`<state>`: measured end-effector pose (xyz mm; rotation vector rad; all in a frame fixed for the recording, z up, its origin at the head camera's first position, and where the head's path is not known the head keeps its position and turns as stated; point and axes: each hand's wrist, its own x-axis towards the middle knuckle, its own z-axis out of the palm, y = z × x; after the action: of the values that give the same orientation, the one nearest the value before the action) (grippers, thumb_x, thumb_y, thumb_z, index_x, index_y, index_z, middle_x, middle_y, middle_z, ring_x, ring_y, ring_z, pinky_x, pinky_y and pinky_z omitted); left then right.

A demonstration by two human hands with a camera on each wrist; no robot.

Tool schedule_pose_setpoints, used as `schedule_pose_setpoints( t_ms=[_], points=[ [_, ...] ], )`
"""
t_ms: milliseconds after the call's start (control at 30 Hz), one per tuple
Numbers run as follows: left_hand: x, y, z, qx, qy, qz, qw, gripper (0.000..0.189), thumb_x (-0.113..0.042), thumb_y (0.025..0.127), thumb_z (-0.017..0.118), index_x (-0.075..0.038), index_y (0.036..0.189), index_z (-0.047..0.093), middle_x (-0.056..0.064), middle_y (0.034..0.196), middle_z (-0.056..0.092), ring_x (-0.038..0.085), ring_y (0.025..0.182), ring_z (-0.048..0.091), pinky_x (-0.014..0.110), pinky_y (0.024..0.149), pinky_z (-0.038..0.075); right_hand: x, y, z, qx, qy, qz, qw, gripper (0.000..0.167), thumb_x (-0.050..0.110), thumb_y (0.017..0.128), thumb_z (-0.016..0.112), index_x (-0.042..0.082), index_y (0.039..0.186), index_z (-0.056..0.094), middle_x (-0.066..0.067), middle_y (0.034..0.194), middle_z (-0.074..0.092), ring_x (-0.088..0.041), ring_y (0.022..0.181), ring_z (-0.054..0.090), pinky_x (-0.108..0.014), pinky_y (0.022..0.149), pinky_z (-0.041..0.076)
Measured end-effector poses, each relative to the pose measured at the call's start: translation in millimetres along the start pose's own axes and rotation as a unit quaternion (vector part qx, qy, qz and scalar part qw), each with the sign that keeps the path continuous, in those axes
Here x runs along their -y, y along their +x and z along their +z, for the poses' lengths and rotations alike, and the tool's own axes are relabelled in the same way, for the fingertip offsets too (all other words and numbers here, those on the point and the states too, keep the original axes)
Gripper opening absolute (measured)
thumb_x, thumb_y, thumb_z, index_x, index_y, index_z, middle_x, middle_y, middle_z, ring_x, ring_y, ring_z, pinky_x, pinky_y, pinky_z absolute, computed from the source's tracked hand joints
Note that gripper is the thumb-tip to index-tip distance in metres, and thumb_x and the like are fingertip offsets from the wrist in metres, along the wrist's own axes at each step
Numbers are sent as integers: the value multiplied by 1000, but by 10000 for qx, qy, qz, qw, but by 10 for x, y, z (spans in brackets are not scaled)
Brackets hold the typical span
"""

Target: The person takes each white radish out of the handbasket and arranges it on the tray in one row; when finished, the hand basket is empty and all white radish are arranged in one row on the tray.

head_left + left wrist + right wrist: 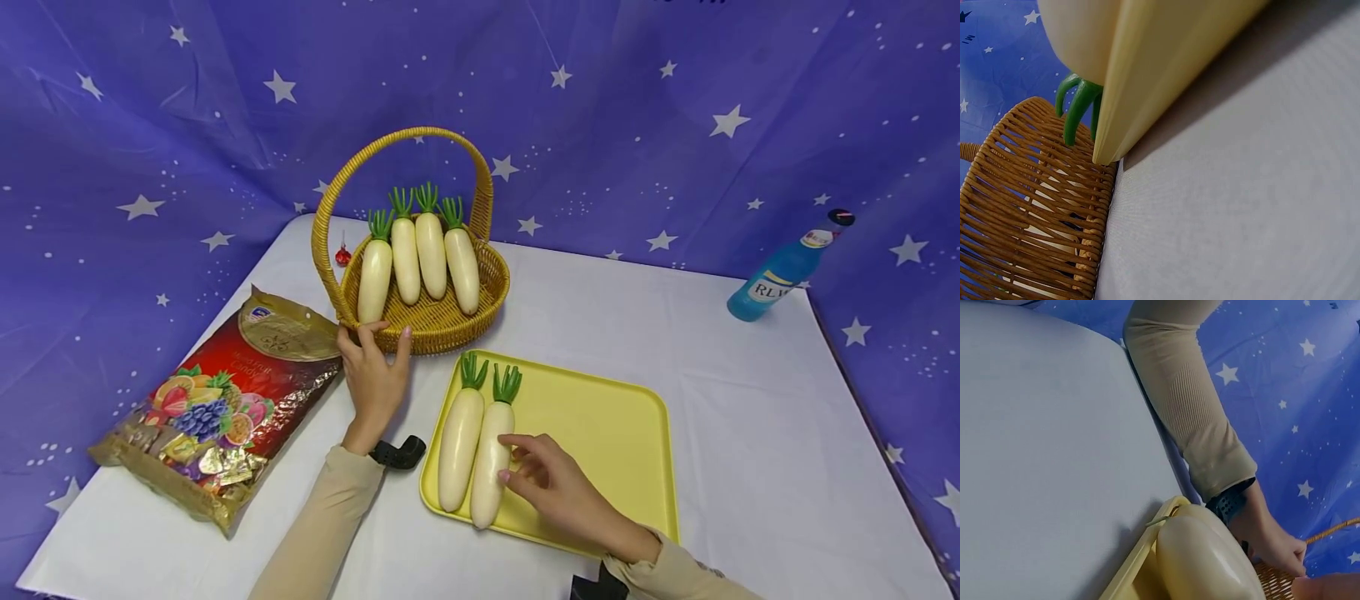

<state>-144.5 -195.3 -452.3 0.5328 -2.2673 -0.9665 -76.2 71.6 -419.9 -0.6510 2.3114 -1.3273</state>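
Observation:
Near the middle of the table my left hand (375, 385) holds the front rim of a wicker basket (442, 340), with its fingers at the edge. Several white radishes (405, 262) with green tops lean inside that basket. In the head view, two more white radishes lie side by side on the left part of a yellow tray (592, 433). My right hand (558, 492) is over the tray, its thumb and forefinger loosely bent at the right side of the nearer radish (490, 467). The right wrist view shows a radish (1204, 556) large by the tray's edge.
A red and gold bag of fruit candy (232, 400) lies left of the basket. One red-wrapped lollipop (342, 255) sits behind it. At the far right stands a blue bottle (780, 275). A purple star-printed cloth (622, 125) surrounds the white table.

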Motion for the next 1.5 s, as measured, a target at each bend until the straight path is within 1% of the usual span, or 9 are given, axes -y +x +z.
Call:
schedule_pose_setpoints(
  t_ms=[333, 500, 633, 833, 1033, 1100, 1267, 1400, 1500],
  points=[
    [6, 0, -9, -23, -44, 70, 10000, 44, -49, 86, 52, -12, 110, 48, 31, 137, 19, 47, 121, 34, 55, 94, 31, 152, -72, 25, -275, -173, -1003, 9944, 23, 25, 88, 59, 14, 108, 61, -2, 98, 61, -8, 82, 56, -29, 80, 48],
    [10, 3, 4, -44, -37, 77, 10000, 44, -49, 86, 53, -12, 109, 48, 31, 136, 20, 48, 120, 35, 55, 94, 31, 222, 0, 16, -102, -145, -1068, 9941, 23, 26, 89, 57, 12, 107, 62, 3, 93, 61, -4, 81, 56, -31, 83, 48],
    [4, 5, 11, -46, -22, 68, 10000, 44, -49, 86, 52, -12, 109, 48, 31, 136, 21, 49, 118, 35, 55, 94, 31, 258, 123, -13, -93, -65, -1121, 9936, 25, 26, 89, 57, 10, 107, 62, 1, 95, 61, -5, 83, 57, -28, 82, 48],
    [7, 6, 4, -75, -44, 76, 9999, 45, -49, 85, 53, -12, 109, 48, 32, 135, 21, 49, 117, 37, 55, 93, 32, 310, 501, -104, -437, 126, -1425, 9888, 26, 24, 89, 57, 9, 110, 60, -8, 103, 60, -13, 91, 58, -27, 81, 49],
    [12, -5, 9, -57, -61, 10, 10000, 45, -50, 85, 53, -12, 109, 48, 31, 136, 20, 49, 119, 35, 56, 94, 31, 414, 1023, -244, -918, 592, -1235, 9863, 27, 21, 90, 55, 7, 113, 58, -11, 109, 61, -19, 96, 59, -27, 82, 48],
    [18, -9, 12, -34, -66, 0, 10000, 45, -50, 85, 53, -12, 109, 48, 32, 137, 19, 49, 120, 34, 56, 95, 31, 517, 1169, -290, -1069, 822, -1147, 9842, 26, 15, 91, 55, 2, 113, 58, -15, 109, 61, -24, 96, 59, -31, 83, 48],
    [16, -4, 12, -22, -92, -21, 10000, 46, -51, 85, 52, -13, 110, 47, 32, 138, 18, 49, 123, 32, 55, 97, 29, 761, 1509, -365, -1438, 987, -1067, 9789, 26, 10, 91, 53, -3, 114, 56, -22, 110, 59, -31, 97, 58, -35, 86, 46],
    [21, 2, 11, -47, -76, -3, 10000, 45, -51, 85, 52, -13, 109, 47, 32, 138, 19, 48, 122, 32, 54, 97, 29, 748, 1834, -363, -1644, 1163, -1112, 9732, 28, 9, 91, 52, -4, 116, 54, -24, 114, 57, -32, 101, 57, -37, 90, 45],
    [32, -4, 12, -29, -59, 13, 10000, 45, -51, 85, 52, -13, 109, 48, 32, 137, 19, 48, 121, 33, 54, 97, 30, 622, 2087, -341, -1776, 1275, -1120, 9694, 29, 10, 90, 53, -1, 116, 55, -23, 116, 56, -32, 102, 57, -37, 91, 45]
  ],
)
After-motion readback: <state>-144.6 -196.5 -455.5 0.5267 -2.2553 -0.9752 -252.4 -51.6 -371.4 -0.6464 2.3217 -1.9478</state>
